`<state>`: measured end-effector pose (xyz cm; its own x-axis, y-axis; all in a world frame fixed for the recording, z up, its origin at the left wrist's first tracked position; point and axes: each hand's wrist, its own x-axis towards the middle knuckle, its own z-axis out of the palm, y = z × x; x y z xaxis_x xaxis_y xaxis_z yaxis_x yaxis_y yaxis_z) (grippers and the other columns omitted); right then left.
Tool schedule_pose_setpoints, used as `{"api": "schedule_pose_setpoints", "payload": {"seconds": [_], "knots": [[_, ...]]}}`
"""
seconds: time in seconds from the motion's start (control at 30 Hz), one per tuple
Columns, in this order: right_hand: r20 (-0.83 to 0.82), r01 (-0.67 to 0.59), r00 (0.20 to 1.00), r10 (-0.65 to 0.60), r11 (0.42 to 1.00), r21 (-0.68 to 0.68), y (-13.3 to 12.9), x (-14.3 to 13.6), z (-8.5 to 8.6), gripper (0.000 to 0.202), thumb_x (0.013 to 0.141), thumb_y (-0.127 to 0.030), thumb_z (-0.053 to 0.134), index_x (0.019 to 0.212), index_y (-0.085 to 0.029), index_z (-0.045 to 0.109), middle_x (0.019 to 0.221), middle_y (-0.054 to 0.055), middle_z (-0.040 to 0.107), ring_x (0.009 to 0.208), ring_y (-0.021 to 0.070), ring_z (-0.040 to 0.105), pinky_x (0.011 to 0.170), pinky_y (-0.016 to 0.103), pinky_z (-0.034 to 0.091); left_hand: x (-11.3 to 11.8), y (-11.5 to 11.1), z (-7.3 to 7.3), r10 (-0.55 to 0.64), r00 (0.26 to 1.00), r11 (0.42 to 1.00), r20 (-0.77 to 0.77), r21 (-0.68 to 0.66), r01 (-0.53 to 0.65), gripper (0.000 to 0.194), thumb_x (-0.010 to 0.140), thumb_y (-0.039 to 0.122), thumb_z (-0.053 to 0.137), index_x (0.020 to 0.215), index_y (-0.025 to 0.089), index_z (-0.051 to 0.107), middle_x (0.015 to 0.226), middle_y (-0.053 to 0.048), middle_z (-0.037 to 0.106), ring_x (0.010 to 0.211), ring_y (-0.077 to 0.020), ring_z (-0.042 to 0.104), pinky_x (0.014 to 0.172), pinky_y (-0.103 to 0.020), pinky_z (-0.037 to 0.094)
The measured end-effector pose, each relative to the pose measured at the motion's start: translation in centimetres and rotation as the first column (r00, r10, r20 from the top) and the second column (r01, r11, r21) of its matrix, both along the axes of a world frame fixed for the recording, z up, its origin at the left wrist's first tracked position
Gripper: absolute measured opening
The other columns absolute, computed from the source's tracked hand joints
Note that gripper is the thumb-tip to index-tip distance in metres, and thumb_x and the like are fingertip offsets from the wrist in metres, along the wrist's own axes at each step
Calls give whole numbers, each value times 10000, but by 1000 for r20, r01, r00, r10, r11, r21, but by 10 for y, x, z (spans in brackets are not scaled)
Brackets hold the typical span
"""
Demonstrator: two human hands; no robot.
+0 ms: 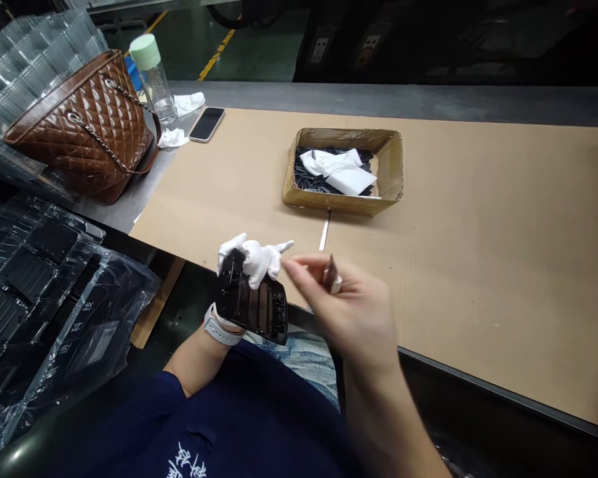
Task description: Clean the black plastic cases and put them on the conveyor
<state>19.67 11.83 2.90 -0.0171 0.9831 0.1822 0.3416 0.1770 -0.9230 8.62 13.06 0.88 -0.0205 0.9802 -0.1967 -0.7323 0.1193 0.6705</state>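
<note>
My left hand (259,260), in a white glove and with a pale watch strap at the wrist, grips a glossy black plastic part (252,299) with ribs and slots. The part is tilted above my lap, just off the table's front edge. My right hand (351,302) is bare and closed, thumb and forefinger pinched together beside the gloved fingertips. A small dark-brown object with a whitish end (331,275) is tucked in its curled fingers; its kind is unclear. Whether the pinched fingertips hold something is too small to tell.
A cardboard box (343,202) of small black pieces and white paper stands on the brown-covered table (478,265). A white strip (324,231) lies before it. Further left are a phone (208,125), bottle (154,79), quilted bag (90,126), clear trays (40,53) and bagged black parts (34,279).
</note>
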Motion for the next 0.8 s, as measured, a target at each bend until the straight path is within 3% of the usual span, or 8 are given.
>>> {"api": "schedule_pose_setpoints", "payload": {"seconds": [0.13, 0.23, 0.3, 0.4, 0.47, 0.6, 0.7, 0.8], "knots": [[295, 231, 930, -221, 973, 1, 43, 39, -49, 210, 761, -375, 639, 742, -169, 676, 541, -6, 574, 494, 122, 501, 474, 234, 373, -5, 5, -1, -68, 993, 994, 99, 88, 59, 514, 948, 306, 151, 456, 206, 260, 391, 33, 203, 484, -116, 358, 815, -358, 454], [427, 138, 894, -137, 990, 29, 68, 66, -84, 322, 726, -425, 650, 870, -139, 682, 785, 92, 685, 702, 209, 606, 633, 325, 463, -15, 13, -12, 3, 1000, 999, -23, 33, -2, 518, 915, 513, 301, 500, 206, 323, 431, 56, 262, 451, -95, 348, 707, -294, 478], [426, 115, 894, -141, 990, 86, 80, 79, -94, 396, 748, -464, 615, 959, -132, 664, 955, 139, 686, 848, 245, 616, 735, 374, 475, -25, 18, -20, 113, 974, 993, -196, 4, -114, 501, 842, 615, 405, 557, 204, 396, 481, 61, 346, 453, -83, 394, 628, -256, 470], [443, 244, 846, -296, 954, 171, 102, 91, -85, 369, 875, -463, 440, 816, -183, 674, 957, 117, 690, 929, 246, 599, 839, 415, 437, -41, 24, -28, 244, 815, 968, -526, 88, -233, 417, 771, 605, 538, 704, 195, 503, 629, 33, 526, 572, -103, 536, 623, -241, 467], [545, 296, 760, -354, 935, 195, 128, 97, -73, 437, 919, -429, 356, 708, -200, 662, 1025, 109, 678, 1041, 268, 554, 936, 469, 354, -47, 27, -30, 255, 650, 967, -715, 174, -188, 369, 735, 537, 626, 730, 187, 508, 681, 28, 558, 624, -109, 557, 637, -234, 461], [783, 266, 601, -160, 964, -7, 187, 104, -57, 369, 786, -408, 598, 1032, -133, 609, 1184, 168, 596, 1147, 323, 480, 984, 468, 294, -44, 28, -33, 220, 355, 974, -909, 222, -37, 323, 723, 423, 668, 657, 188, 456, 584, 69, 448, 532, -72, 437, 540, -197, 391], [840, 262, 541, 46, 939, -221, 214, 108, -53, 540, 670, -329, 702, 1116, -83, 523, 1099, 194, 613, 1050, 331, 533, 932, 433, 342, -34, 28, -41, 155, 322, 982, -934, 182, 53, 290, 762, 407, 624, 671, 195, 448, 569, 77, 431, 498, -64, 399, 506, -189, 368], [829, 253, 551, 101, 926, -281, 214, 113, -42, 503, 684, -312, 671, 1109, -95, 511, 1068, 186, 608, 941, 306, 573, 822, 402, 414, -29, 31, -52, 64, 346, 989, -936, 107, 105, 240, 790, 422, 597, 797, 199, 506, 670, 46, 559, 563, -81, 505, 573, -202, 430]]}}
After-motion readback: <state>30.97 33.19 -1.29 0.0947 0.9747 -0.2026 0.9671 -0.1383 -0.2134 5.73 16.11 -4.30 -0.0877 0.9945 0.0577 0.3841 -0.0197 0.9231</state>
